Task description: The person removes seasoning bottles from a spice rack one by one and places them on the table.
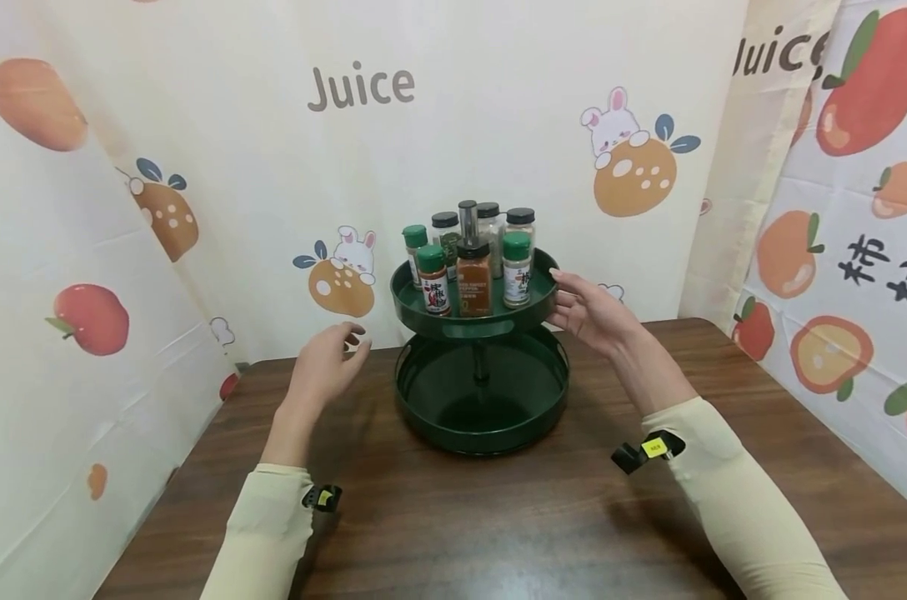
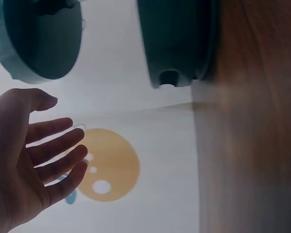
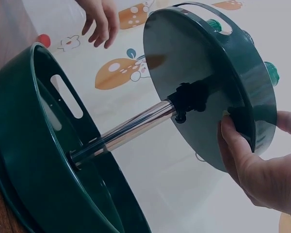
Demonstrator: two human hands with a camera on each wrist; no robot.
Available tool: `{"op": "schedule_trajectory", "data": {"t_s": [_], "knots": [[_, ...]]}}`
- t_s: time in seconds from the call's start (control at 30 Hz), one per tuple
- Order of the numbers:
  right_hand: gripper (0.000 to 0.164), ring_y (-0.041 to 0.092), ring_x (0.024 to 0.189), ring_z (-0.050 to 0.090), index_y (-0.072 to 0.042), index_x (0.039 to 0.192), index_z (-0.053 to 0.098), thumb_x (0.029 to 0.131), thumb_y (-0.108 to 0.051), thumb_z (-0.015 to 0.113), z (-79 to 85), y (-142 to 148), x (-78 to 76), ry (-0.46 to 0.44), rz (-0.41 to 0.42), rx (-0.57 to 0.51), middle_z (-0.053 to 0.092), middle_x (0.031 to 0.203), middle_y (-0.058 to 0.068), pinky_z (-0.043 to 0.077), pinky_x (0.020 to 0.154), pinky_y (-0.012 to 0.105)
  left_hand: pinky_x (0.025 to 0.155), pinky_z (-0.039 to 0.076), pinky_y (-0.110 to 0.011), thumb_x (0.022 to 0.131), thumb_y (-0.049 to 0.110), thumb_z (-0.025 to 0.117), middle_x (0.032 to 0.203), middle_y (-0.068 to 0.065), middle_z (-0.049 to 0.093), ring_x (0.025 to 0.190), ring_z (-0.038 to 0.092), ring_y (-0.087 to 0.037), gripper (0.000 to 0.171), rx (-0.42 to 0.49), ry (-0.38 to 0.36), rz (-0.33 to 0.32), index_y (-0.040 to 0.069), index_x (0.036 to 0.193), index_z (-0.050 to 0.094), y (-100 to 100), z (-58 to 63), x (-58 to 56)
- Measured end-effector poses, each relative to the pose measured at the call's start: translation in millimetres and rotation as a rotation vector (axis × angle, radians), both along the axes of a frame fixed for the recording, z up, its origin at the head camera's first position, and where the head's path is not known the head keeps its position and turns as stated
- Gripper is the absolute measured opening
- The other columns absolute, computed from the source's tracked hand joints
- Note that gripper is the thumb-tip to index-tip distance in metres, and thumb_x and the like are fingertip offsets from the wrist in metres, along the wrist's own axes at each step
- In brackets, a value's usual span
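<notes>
A dark green two-tier round rack stands on the wooden table, its upper tray [image 1: 416, 315] carried above the lower tray [image 1: 481, 440] on a metal post [image 3: 136, 127]. Several spice bottles crowd the upper tray, among them a square jar of orange-red powder [image 1: 474, 287] and a green-capped bottle [image 1: 517, 271]. My right hand [image 1: 590, 312] grips the upper tray's right rim, fingers underneath and thumb on the outer side. To the left of the rack, my left hand [image 1: 328, 362] hangs in the air with loosely bent fingers, holding nothing. The lower tray bears no bottles.
Behind the rack hangs a pale curtain [image 1: 498, 100] printed with fruit and rabbits, and more printed cloth [image 1: 821, 250] closes off the right side. The brown table [image 1: 453, 525] extends in front of the rack. A black strap [image 1: 648, 450] circles my right wrist.
</notes>
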State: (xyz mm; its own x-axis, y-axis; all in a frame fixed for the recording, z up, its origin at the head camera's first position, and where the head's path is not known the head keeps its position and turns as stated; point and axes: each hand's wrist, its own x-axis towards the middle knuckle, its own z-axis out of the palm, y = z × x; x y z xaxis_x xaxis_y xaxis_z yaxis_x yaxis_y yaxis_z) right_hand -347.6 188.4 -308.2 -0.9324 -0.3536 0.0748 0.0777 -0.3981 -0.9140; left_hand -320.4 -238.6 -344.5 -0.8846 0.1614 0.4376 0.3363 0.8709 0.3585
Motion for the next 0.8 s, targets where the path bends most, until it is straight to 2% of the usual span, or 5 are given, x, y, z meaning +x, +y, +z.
{"op": "schedule_trajectory", "data": {"t_s": [0.13,0.23,0.5,0.63,0.8], "knots": [[0.066,0.017,0.107,0.069,-0.01,0.163,0.026,0.11,-0.028,0.06,0.7,1,-1.0,-0.008,-0.004,0.005,0.047,0.149,0.018,0.058,0.095,0.03,0.094,0.055,-0.055,0.106,0.029,0.062,0.116,-0.019,0.073,0.107,0.07,-0.04,0.035,0.022,0.023,-0.01,0.001,0.127,0.068,3,12.0,4.5],[0.065,0.018,0.11,0.068,-0.011,0.164,0.024,0.111,-0.027,0.058,0.8,1,-1.7,-0.009,0.002,0.025,0.042,0.154,0.019,0.057,0.096,0.03,0.093,0.056,-0.054,0.106,0.029,0.063,0.117,-0.018,0.073,0.108,0.069,-0.038,0.035,0.035,0.05,-0.013,0.002,0.127,0.069,7,20.4,8.7],[0.068,0.018,0.116,0.066,-0.011,0.167,0.022,0.111,-0.029,0.057,-0.4,3,-1.0,0.011,0.002,0.04,0.035,0.161,0.022,0.057,0.097,0.029,0.087,0.058,-0.052,0.104,0.024,0.066,0.11,-0.017,0.075,0.1,0.071,-0.034,0.029,0.178,0.243,-0.014,0.002,0.122,0.071,31,58.4,15.6],[0.071,0.017,0.112,0.067,-0.008,0.167,0.022,0.11,-0.028,0.06,-0.1,2,-0.8,0.01,0.001,0.024,0.034,0.161,0.024,0.058,0.095,0.029,0.089,0.06,-0.049,0.104,0.022,0.068,0.112,-0.014,0.075,0.101,0.071,-0.029,0.029,0.3,0.267,-0.092,0.004,0.127,0.071,48,75.5,19.1],[0.071,0.017,0.113,0.067,-0.006,0.166,0.022,0.11,-0.027,0.06,-0.9,2,-1.8,0.01,0.008,0.005,0.034,0.16,0.024,0.058,0.095,0.03,0.096,0.059,-0.048,0.104,0.027,0.068,0.126,-0.012,0.072,0.113,0.07,-0.026,0.039,0.427,0.208,-0.211,0.008,0.138,0.065,71,91.3,18.1]]}}
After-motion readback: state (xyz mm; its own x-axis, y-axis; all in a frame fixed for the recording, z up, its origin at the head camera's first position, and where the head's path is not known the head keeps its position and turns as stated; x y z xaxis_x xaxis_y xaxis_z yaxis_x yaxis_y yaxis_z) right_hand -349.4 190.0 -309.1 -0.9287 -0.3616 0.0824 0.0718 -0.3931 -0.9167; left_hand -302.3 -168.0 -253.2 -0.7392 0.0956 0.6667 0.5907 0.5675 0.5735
